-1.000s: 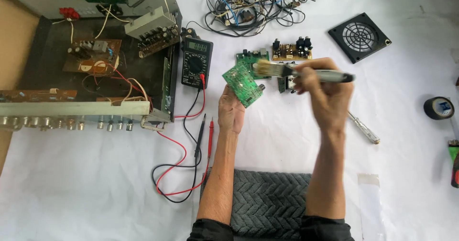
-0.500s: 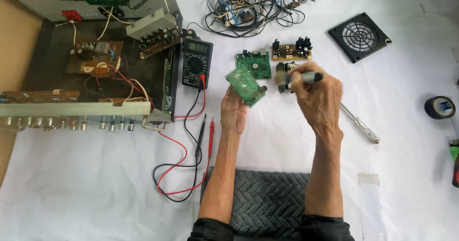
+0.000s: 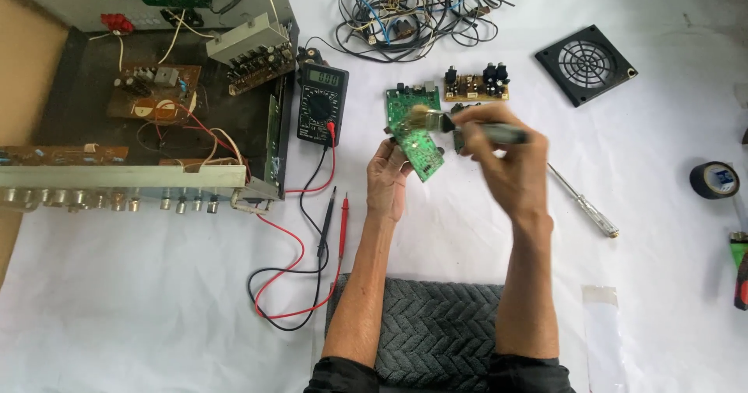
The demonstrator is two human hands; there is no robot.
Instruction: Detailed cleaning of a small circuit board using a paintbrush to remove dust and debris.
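My left hand point(image 3: 387, 181) has its grip closed on a small green circuit board point(image 3: 419, 153), fingers pinching its lower left edge so the board stands tilted above the white-covered bench point(image 3: 156, 315), its face turned toward me. My right hand point(image 3: 502, 163) is wrapped tight around the dark handle of a brush point(image 3: 460, 126), held roughly level, with the pale bristles at its left end touching the top edge of the board I hold. Just behind the held board, flat on the bench, lies a second green board point(image 3: 407, 102), and next to that a tan board with black jacks point(image 3: 475, 84); part of another board is hidden behind my right hand. To the left of my hands sits a black multimeter point(image 3: 321, 106), its red and black leads point(image 3: 300, 284) looping down across the cloth, with the two probes lying side by side near my left forearm. Farther left is an opened amplifier chassis point(image 3: 148, 105) with its boards and wiring exposed. A tangle of dark cables point(image 3: 413, 7) lies at the top, a black fan grille point(image 3: 585, 64) to the upper right, a screwdriver with a clear handle point(image 3: 584, 202) just right of my right wrist, and a roll of black tape point(image 3: 714, 179) near the right edge. A grey herringbone mat point(image 3: 436, 331) lies under my forearms.
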